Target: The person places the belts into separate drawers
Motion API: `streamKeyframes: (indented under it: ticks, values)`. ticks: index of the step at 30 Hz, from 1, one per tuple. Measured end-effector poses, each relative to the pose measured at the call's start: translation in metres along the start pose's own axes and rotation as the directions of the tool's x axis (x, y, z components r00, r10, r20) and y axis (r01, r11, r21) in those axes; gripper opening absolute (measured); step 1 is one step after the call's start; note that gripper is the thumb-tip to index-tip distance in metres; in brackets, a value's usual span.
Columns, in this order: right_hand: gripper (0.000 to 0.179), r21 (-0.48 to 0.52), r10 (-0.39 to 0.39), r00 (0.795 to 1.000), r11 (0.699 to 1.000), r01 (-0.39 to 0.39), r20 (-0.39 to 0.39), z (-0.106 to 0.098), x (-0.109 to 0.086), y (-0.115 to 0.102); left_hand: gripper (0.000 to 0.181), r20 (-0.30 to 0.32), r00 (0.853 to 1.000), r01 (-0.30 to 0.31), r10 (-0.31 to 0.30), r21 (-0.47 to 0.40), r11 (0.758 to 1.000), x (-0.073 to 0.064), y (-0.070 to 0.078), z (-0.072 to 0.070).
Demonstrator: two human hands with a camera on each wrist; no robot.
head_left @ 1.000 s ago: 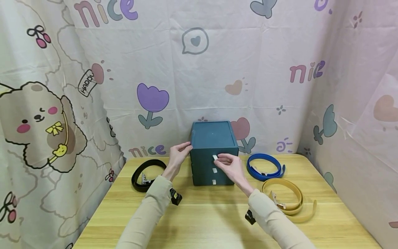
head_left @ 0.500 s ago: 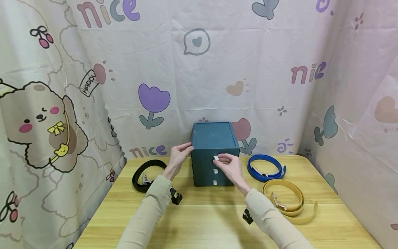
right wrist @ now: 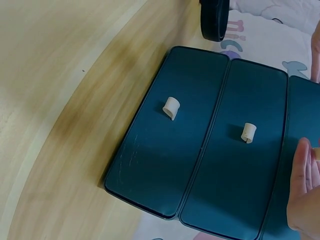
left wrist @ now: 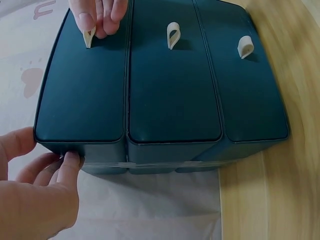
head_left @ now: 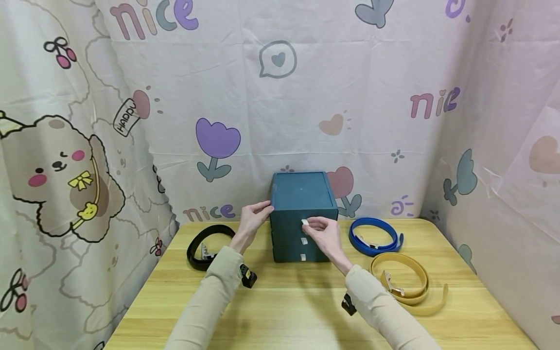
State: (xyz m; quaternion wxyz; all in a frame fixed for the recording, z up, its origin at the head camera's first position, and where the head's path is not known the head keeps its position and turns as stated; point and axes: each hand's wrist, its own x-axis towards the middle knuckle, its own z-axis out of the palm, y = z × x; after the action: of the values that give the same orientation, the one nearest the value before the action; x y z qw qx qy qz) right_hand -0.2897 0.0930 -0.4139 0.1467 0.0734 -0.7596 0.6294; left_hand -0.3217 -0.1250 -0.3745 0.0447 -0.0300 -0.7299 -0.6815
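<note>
A dark teal box of three stacked drawers [head_left: 302, 190] stands at the back of the wooden table, its fronts facing me. My left hand [head_left: 251, 221] holds the box's upper left front corner, thumb and fingers on different sides of it in the left wrist view. With thumb and fingertips my right hand [head_left: 324, 236] pinches the cream pull loop [left wrist: 88, 38] of the top drawer [left wrist: 82, 95]. The middle loop [head_left: 304, 241] and bottom loop [head_left: 303, 257] hang free. All three drawer fronts look flush in the left wrist view.
Left of the box lies a coiled black belt [head_left: 191, 253], partly behind my left arm. On the right are a coiled blue belt [head_left: 356, 245] and, nearer me, a yellow belt [head_left: 423, 290] with its end loose. A printed cloth [head_left: 280, 107] hangs close behind.
The whole head view has shifted slightly. Both hands keep their places on the box and the top loop, and the drawers look unmoved.
</note>
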Motion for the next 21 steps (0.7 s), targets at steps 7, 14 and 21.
streamKeyframes:
  ticks: [7,14,21]
  values:
    - [0.023,0.001,0.038,0.999,0.999,-0.038,0.013,0.0008,0.0015,0.0006,0.040,0.002,1.000,-0.005,0.005,-0.007,1.000,-0.0007,0.0002,0.0001]
    - [0.023,0.002,0.036,0.999,0.999,-0.037,0.014,-0.0003,-0.0018,0.0003,0.040,-0.002,1.000,0.003,-0.003,-0.021,1.000,-0.0007,0.0010,0.0004]
    - [0.024,0.021,0.023,1.000,1.000,-0.023,0.017,-0.0021,-0.0061,0.0012,0.041,0.006,1.000,-0.003,0.003,-0.012,1.000,0.0005,-0.0005,-0.0002]
